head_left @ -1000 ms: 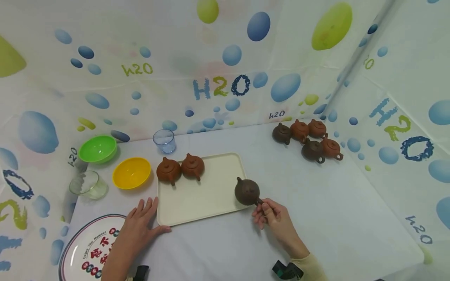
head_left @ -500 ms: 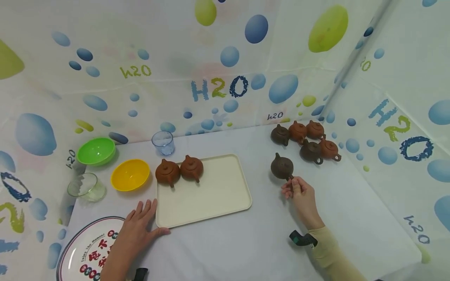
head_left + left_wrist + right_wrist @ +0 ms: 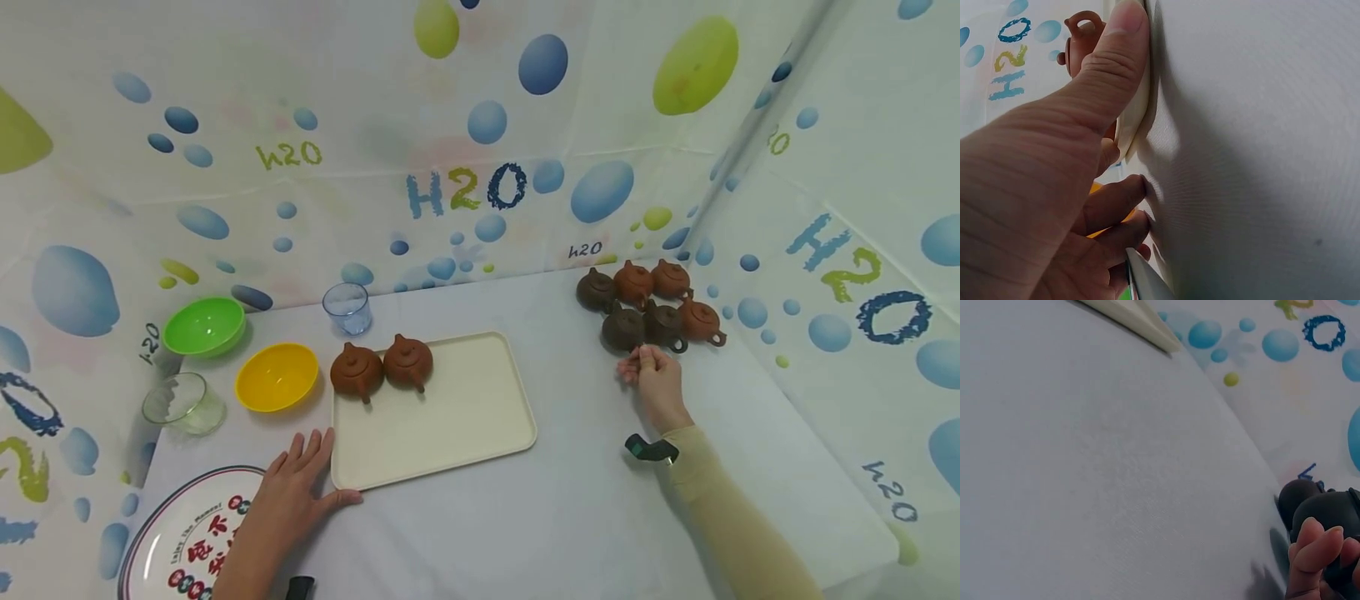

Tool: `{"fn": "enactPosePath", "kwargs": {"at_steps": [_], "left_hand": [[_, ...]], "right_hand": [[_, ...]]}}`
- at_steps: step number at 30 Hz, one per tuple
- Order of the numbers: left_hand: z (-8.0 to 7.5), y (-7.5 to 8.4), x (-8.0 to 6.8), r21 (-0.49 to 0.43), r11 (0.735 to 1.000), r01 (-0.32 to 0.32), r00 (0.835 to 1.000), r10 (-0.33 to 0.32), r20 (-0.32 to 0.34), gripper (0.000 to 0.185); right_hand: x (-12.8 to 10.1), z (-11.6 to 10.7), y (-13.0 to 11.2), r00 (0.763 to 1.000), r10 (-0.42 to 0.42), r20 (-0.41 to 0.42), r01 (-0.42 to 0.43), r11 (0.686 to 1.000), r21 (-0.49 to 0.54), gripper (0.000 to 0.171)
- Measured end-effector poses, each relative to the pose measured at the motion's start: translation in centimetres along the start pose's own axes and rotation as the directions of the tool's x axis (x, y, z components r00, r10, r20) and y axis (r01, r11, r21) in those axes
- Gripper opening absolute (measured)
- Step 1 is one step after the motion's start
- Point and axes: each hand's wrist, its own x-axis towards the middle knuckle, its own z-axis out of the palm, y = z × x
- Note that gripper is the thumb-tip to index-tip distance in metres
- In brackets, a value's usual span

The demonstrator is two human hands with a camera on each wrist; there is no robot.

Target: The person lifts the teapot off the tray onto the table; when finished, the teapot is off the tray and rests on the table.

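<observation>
My right hand (image 3: 654, 385) pinches the handle of a dark brown teapot (image 3: 622, 327), which is at the front left of a cluster of other teapots at the table's far right. In the right wrist view the teapot (image 3: 1325, 512) shows behind my fingers, its handle hidden. Spread at the near left corner of a cream tray (image 3: 450, 433), my left hand (image 3: 296, 487) rests with straight fingers on the cloth, thumb and fingertips by the tray's rim. Two reddish-brown teapots, one left (image 3: 357, 371) and one right (image 3: 408, 362), stand side by side at the tray's back left.
Beside the held teapot are another dark teapot (image 3: 663, 323) and a reddish one (image 3: 701, 320), with several more behind. At the left stand a yellow bowl (image 3: 277, 377), a green bowl (image 3: 204, 327), a clear glass (image 3: 184, 404), a blue glass (image 3: 348, 308) and a printed plate (image 3: 161, 517).
My right hand has carried the dark teapot from above the tray's right edge, rightward and away, to the teapot cluster. My left hand has stayed at the tray's corner.
</observation>
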Motion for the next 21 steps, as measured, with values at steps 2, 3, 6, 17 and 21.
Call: {"fn": "enactPosePath", "kwargs": {"at_steps": [2,3,6,17,21], "left_hand": [[0.1,0.0,0.0,0.003,1.000,0.002,1.000,-0.002,0.005,0.113],[0.1,0.0,0.1,0.004,1.000,0.002,1.000,-0.002,0.007,0.113],[0.2,-0.1,0.1,0.013,1.000,0.005,1.000,-0.005,0.009,0.114],[0.4,0.1,-0.1,0.009,1.000,-0.006,1.000,0.006,-0.025,0.112],[0.3,0.1,0.1,0.020,1.000,-0.007,1.000,0.007,-0.021,0.113]], "right_hand": [[0.5,-0.1,0.2,1.000,-0.005,-0.003,0.005,1.000,-0.008,0.037],[0.8,-0.2,0.3,1.000,-0.009,-0.003,0.009,1.000,-0.008,0.037],[1.1,-0.2,0.3,1.000,-0.011,0.007,0.011,1.000,-0.022,0.037],[1.5,-0.4,0.0,0.994,0.094,0.053,-0.090,0.994,-0.063,0.039],[1.6,-0.7,0.0,0.991,0.111,0.080,-0.104,0.991,-0.083,0.040]]}}
